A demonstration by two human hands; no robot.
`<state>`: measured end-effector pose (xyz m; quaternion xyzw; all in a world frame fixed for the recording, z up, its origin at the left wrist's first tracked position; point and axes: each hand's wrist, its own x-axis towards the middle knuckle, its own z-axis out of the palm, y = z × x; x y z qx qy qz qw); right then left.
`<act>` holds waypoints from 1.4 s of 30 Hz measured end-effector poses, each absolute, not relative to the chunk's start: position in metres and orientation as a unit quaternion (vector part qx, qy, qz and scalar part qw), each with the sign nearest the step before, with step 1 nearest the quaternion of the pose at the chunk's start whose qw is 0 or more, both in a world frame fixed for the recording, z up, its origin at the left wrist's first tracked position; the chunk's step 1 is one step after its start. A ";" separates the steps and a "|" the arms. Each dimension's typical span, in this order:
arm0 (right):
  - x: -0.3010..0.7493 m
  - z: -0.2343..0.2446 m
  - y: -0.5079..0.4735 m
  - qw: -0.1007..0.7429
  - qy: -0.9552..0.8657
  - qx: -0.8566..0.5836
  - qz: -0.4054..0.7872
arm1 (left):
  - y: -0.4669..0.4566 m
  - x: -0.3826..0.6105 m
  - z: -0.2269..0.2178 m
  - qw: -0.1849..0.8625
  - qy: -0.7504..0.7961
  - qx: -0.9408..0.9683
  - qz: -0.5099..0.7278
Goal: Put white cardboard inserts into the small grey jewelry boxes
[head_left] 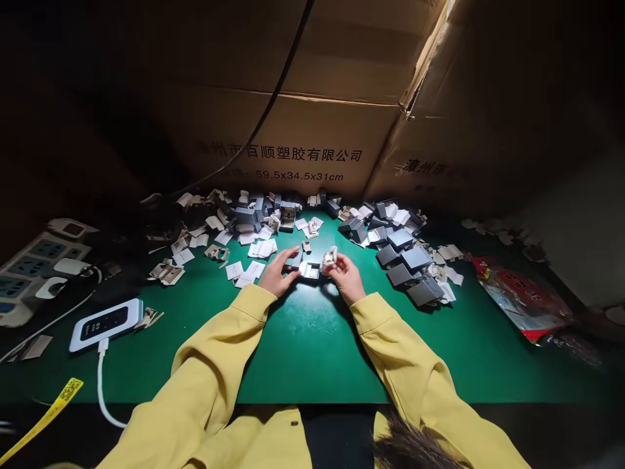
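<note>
Step looks like handling box and insert, insert outside. Left hand [278, 273] pinches grey lid-like piece [294, 260], thumb opposing fingers. Open box [310, 271] just right, between hands: dark rim, pale inside; joined to lid, can't tell. Crumpled whitish insert [330, 256] next, pinched by right hand [346, 279]. Next move likely calls for steady left hold, light right fingertips.

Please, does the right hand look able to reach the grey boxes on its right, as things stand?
Probably yes: only bare table shows between the right hand and the grey boxes. However, it holds a pale piece, which may hinder grasping.
</note>
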<state>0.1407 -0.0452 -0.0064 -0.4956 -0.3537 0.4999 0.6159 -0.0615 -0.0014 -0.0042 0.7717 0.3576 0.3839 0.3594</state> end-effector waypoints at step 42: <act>0.116 0.012 -0.046 0.162 -0.807 -0.566 -0.043 | 0.000 -0.060 0.000 0.302 0.370 0.782 0.401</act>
